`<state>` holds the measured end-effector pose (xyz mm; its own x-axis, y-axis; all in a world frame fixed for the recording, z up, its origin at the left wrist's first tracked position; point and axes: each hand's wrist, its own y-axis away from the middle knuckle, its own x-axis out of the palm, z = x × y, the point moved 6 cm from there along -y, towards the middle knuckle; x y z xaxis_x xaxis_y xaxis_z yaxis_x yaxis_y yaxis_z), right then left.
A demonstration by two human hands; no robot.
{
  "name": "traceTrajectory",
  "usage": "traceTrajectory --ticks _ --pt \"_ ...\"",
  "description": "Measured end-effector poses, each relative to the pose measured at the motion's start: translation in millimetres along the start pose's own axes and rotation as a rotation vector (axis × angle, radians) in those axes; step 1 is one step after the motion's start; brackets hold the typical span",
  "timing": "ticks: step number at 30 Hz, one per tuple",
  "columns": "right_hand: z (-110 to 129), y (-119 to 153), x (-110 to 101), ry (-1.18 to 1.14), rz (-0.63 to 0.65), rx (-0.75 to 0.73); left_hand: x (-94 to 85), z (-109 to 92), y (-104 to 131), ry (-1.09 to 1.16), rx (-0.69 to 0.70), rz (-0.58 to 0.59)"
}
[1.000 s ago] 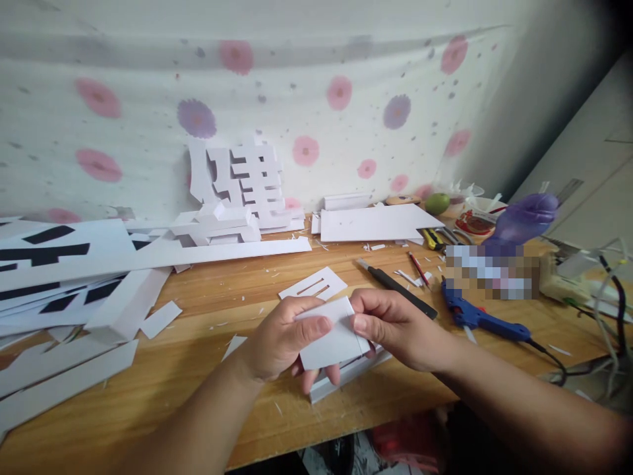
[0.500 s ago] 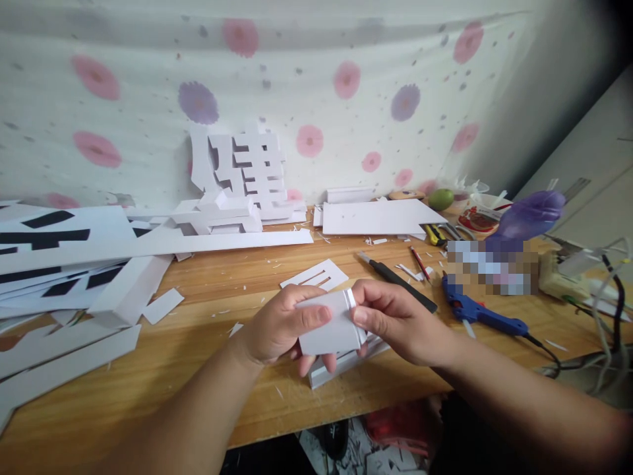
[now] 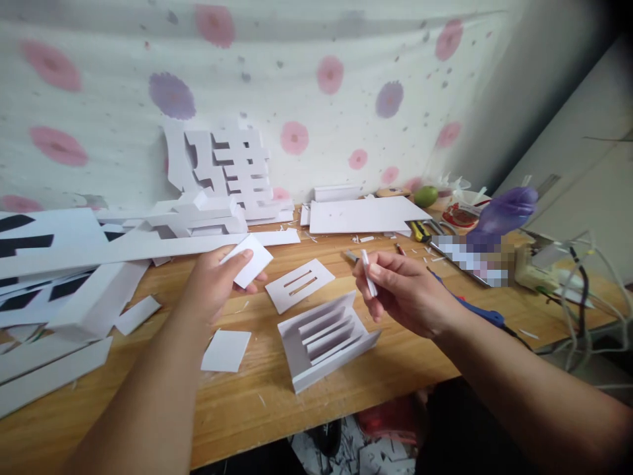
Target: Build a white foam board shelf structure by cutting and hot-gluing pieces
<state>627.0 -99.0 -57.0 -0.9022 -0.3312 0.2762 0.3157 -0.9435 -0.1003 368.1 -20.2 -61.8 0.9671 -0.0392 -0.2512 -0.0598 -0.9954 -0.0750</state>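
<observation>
My left hand [image 3: 217,277] pinches a small white foam-board panel [image 3: 253,257] between thumb and fingers, tilted above the table. Off to the right, my right hand [image 3: 403,287] grips narrow white strips [image 3: 368,274] upright between thumb and forefinger. Between the hands lies a white panel with two slots [image 3: 300,284]. Nearer to me rests a white foam-board tray-like piece [image 3: 329,343] with raised sides and several upright ribs inside. A loose white square panel [image 3: 226,351] lies flat below my left hand.
A blue glue gun [image 3: 477,309] lies right of my right hand, partly behind it. A knife tip [image 3: 350,256] shows beside that hand. White cut-out boards [image 3: 74,231] cover the left; a white character-shaped piece [image 3: 232,171] leans against the curtain. Cables [image 3: 586,277] hang at right.
My hands have moved apart, left with the panel, right with the strips, which were held together before. The ribbed piece and loose square now show uncovered. The view has shifted to the right.
</observation>
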Motion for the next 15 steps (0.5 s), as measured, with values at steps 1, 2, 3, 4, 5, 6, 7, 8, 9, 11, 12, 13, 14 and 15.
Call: traceTrajectory --ticks 1,2,3,4,5,6,7,8,9,11,12,13,14,15 --pt "-1 -2 -6 0.028 -0.031 0.012 -5.5 5 -8 -0.161 0.015 -0.084" --pt "-2 -3 -11 0.049 -0.052 0.018 -8.6 9 -14 -0.309 0.05 -0.153" --pt "-3 -4 -15 0.064 -0.064 0.02 -10.8 10 -17 -0.41 0.124 -0.238" --pt "-4 -5 -18 0.074 -0.07 0.025 -11.2 8 -17 -0.475 0.214 -0.313" --pt "-5 -5 -21 0.098 -0.073 0.029 -10.0 5 -14 -0.483 0.306 -0.372" --pt "-5 -6 -22 0.141 -0.069 0.03 -7.4 1 -9 -0.446 0.386 -0.403" --pt "-5 -6 -22 0.2 -0.057 0.03 -2.4 -5 -2 -0.384 0.442 -0.389" --pt "-5 -6 -21 0.268 -0.039 0.028 4.6 -11 4 -0.302 0.468 -0.335" --pt "-4 -6 -19 0.341 -0.017 0.022 14.5 -19 10 -0.226 0.474 -0.239" --pt "-1 -8 -12 0.466 0.03 -0.008 40.9 -35 20 -0.181 0.437 0.014" --pt "2 -9 -8 0.501 0.047 -0.035 54.6 -43 25 -0.192 0.404 0.136" --pt "6 -10 -3 0.532 0.062 -0.069 68.6 -49 29 -0.214 0.365 0.269" --pt "10 -11 1 0.559 0.076 -0.102 80.9 -54 32 -0.236 0.321 0.383" --pt "13 -12 5 0.577 0.085 -0.126 91.4 -57 35 -0.256 0.281 0.477"
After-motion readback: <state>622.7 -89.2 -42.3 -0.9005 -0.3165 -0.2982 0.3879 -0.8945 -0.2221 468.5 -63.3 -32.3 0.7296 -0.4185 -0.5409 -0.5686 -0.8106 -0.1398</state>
